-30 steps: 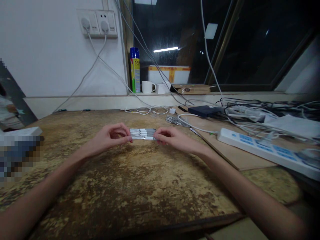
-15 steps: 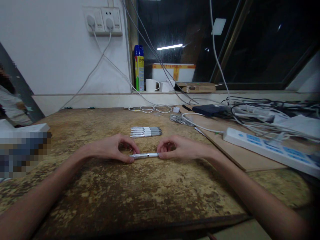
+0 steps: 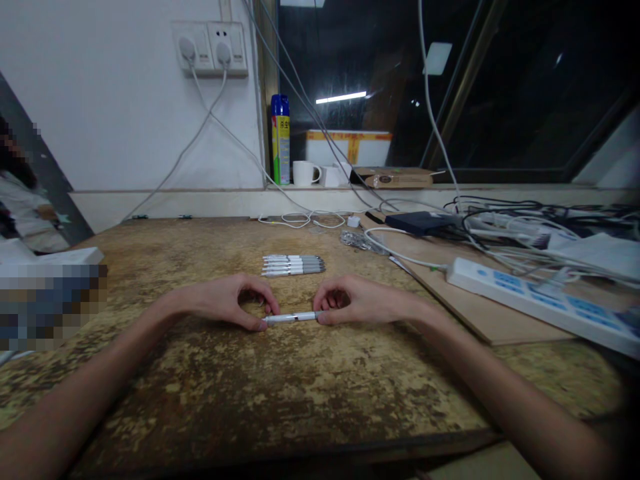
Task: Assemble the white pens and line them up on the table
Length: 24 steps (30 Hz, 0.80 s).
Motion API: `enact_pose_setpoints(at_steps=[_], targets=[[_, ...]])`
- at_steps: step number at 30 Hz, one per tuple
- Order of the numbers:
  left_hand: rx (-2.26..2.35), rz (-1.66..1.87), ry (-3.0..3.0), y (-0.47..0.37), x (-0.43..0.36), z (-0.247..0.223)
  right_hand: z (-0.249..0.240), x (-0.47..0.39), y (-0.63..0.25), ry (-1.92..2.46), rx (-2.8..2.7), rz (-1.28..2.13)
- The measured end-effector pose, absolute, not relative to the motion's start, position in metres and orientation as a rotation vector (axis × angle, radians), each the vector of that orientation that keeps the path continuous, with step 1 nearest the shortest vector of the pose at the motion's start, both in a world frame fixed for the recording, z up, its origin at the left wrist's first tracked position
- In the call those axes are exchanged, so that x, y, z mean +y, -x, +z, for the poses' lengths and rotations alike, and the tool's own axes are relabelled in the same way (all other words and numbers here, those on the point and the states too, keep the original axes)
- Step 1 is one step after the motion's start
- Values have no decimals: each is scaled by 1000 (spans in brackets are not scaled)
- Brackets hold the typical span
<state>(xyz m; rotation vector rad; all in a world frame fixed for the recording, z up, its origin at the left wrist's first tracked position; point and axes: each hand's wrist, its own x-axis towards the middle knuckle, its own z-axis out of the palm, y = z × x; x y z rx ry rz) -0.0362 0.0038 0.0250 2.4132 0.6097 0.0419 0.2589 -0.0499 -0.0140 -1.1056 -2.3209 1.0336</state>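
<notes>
A white-and-silver pen [image 3: 293, 318] lies crosswise between my two hands, low over the worn wooden table [image 3: 280, 393]. My left hand [image 3: 233, 302] pinches its left end between thumb and fingers. At the other end, my right hand [image 3: 350, 301] grips the pen the same way, covering its tip. Just beyond my hands, several similar pens [image 3: 293, 265] with grey grips lie side by side in a neat row, grey ends pointing right. Whether the held pen touches the table I cannot tell.
On the right, a white power strip [image 3: 540, 303] rests on a brown board [image 3: 480, 310], with tangled cables [image 3: 505, 220] behind. A clear plastic bag [image 3: 363, 241] lies past the pens. A spray can [image 3: 281, 140] and white mug [image 3: 304, 173] stand on the sill. A person [image 3: 25, 207] is at far left.
The whole view has shifted slightly downward in the picture. Both hands keep their hold on the pen, which is nearly level in both frames. The row of pens stays in place.
</notes>
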Motion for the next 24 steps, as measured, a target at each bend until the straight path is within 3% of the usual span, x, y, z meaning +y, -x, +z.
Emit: enact_pose_setpoints(at_steps=[9,17,24], targets=[[616,49,-2413,36,1,28,2,-50,-257,1067,-2310,1074],[741,94,-2337,33,3,26,19,-14,-251,1272,-2351,402],[977,541,-2566,32,13,12,-7,-5,-255,1284,-2341,110]])
